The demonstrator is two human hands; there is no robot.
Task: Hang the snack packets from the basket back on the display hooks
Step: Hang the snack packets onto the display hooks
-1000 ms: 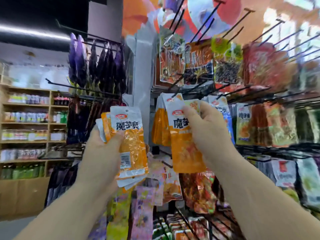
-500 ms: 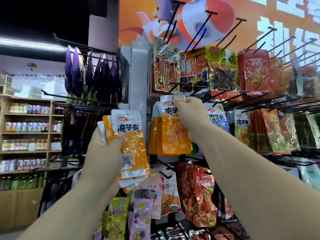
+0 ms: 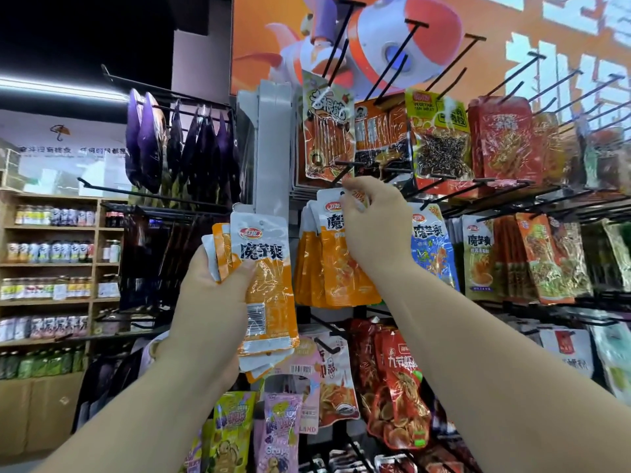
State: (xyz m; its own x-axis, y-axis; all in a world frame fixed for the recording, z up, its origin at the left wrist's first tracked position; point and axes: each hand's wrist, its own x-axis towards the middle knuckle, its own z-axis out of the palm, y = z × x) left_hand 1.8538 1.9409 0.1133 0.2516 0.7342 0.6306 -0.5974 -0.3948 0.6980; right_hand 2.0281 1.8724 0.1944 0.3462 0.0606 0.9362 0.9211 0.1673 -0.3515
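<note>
My left hand (image 3: 208, 302) grips a fanned stack of orange-and-white snack packets (image 3: 266, 288), held upright at chest height left of the rack. My right hand (image 3: 372, 227) pinches the white top of one orange packet (image 3: 345, 268) at the tip of a black display hook (image 3: 341, 177). That packet hangs in front of several matching orange packets on the same hook. Whether its hole is over the hook is hidden by my fingers. No basket is in view.
The rack holds rows of black hooks with other snacks: red and yellow packets (image 3: 440, 138) above, a blue packet (image 3: 432, 247) to the right, red bags (image 3: 399, 387) below. Purple bags (image 3: 150, 141) hang at left. Wooden shelves of bottles (image 3: 51, 254) stand far left.
My right hand has carried the single orange packet up and back to the hook among the matching packets. My left hand has kept its stack, and the view has tilted upward.
</note>
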